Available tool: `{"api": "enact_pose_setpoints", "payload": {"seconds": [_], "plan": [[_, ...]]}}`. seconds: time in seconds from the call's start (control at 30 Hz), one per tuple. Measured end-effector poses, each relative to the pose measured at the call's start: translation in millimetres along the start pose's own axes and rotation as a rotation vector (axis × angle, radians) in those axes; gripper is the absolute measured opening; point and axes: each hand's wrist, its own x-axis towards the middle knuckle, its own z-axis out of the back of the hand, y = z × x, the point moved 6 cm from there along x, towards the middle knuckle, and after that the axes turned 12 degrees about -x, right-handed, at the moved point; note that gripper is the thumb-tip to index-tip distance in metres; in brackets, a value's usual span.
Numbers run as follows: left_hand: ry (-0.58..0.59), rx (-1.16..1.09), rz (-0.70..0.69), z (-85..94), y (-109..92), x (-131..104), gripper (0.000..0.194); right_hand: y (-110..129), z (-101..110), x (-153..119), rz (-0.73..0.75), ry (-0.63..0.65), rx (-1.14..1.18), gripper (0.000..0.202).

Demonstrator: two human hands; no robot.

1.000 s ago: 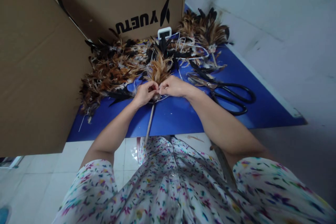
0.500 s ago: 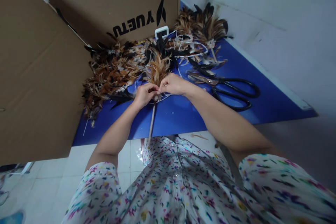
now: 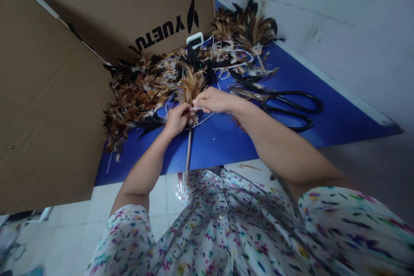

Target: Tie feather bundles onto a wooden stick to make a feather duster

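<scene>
My left hand [image 3: 177,119] is closed, its fingers pinching the base of a feather duster [image 3: 191,84] where brown feathers meet a thin stick [image 3: 188,151]. The stick points back toward my body. Close beside it, my right hand [image 3: 214,100] is closed in a pinch on a thin pale strip [image 3: 196,108], which lies across the duster's base; whether it is a quill or a cord I cannot tell. A white string [image 3: 207,119] curves on the table below my right hand. The fingers partly hide the binding.
Loose brown and black feathers [image 3: 139,90] cover the left of the blue table [image 3: 220,146]. Large black-handled scissors [image 3: 291,101] lie on the right. Behind are a small white digital timer [image 3: 195,39], another feather bundle [image 3: 249,26] and a cardboard box [image 3: 129,8].
My right hand has turned slightly, and the pale strip in its fingers now shows. My left hand stays at the duster's base. The view has shifted a little.
</scene>
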Motion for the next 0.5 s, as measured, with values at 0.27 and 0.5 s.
{"api": "enact_pose_setpoints", "payload": {"seconds": [0.27, 0.5], "plan": [[0.002, -0.016, 0.005, 0.7, 3, -3, 0.004, 0, -4, 2, 0.062, -0.113, -0.351, 0.036], [-0.021, -0.034, 0.014, 2.3, 4, -3, 0.005, 6, -9, 2, 0.146, -0.085, -0.429, 0.025]]}}
